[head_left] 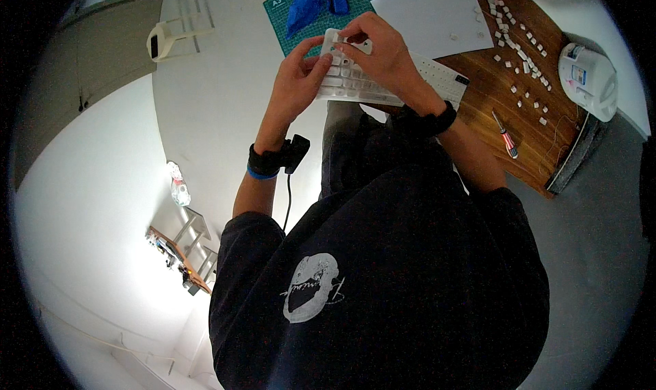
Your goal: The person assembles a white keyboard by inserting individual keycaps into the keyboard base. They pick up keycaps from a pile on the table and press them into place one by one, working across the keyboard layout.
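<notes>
A white keyboard [347, 84] lies tilted near the table's front edge, partly beyond it. My left hand [298, 81] is closed around its left end, with the thumb on top. Over the keyboard's upper left part, my right hand [381, 52] bends its thumb and index finger together near a corner key. Whether a small piece sits between those fingertips, I cannot make out. To the right of that hand, a white panel with rows of small dots [437, 76] shows, with a dark rectangle at its end. My right hand and forearm hide the middle.
Many loose white keycaps [525, 66] are strewn over the wooden table [471, 120]. A white sheet [430, 21] lies beside a green cutting mat [277, 21] with a blue cloth or bag [311, 7]. A screwdriver [506, 138] rests near the front edge; a white jug [589, 82] stands far right.
</notes>
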A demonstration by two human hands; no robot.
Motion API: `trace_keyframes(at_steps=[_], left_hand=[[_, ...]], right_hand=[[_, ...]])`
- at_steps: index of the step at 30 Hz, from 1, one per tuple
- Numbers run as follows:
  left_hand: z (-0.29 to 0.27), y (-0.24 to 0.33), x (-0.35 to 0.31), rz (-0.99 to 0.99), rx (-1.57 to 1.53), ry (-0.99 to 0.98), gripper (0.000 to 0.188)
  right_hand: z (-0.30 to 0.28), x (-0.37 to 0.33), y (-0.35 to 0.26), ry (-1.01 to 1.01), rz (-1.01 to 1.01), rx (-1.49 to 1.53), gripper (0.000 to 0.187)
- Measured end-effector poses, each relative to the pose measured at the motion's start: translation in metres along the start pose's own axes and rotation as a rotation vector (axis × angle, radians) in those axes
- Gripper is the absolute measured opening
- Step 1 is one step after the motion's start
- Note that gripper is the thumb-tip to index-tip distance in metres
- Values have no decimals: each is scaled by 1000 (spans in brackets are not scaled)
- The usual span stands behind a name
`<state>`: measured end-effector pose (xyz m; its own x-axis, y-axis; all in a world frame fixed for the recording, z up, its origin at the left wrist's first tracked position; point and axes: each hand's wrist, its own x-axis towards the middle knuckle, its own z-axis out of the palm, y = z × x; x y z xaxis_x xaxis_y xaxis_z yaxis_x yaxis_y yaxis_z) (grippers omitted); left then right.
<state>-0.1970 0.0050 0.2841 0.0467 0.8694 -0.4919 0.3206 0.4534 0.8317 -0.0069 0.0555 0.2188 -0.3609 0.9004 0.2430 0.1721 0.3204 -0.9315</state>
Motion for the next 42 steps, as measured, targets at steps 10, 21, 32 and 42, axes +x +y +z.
trace_keyframes(at_steps=[10, 21, 32, 42], left_hand=[[0, -3, 0, 42, 26, 48, 38], [1, 1, -2, 53, 5, 68, 40], [1, 1, -2, 88, 26, 70, 40], [-5, -1, -1, 139, -2, 54, 39]], right_hand=[[2, -1, -6, -40, 16, 5, 20], [1, -6, -9, -100, 54, -64, 19], [-5, 9, -12, -286, 84, -148, 19], [-3, -3, -9, -138, -10, 27, 27]])
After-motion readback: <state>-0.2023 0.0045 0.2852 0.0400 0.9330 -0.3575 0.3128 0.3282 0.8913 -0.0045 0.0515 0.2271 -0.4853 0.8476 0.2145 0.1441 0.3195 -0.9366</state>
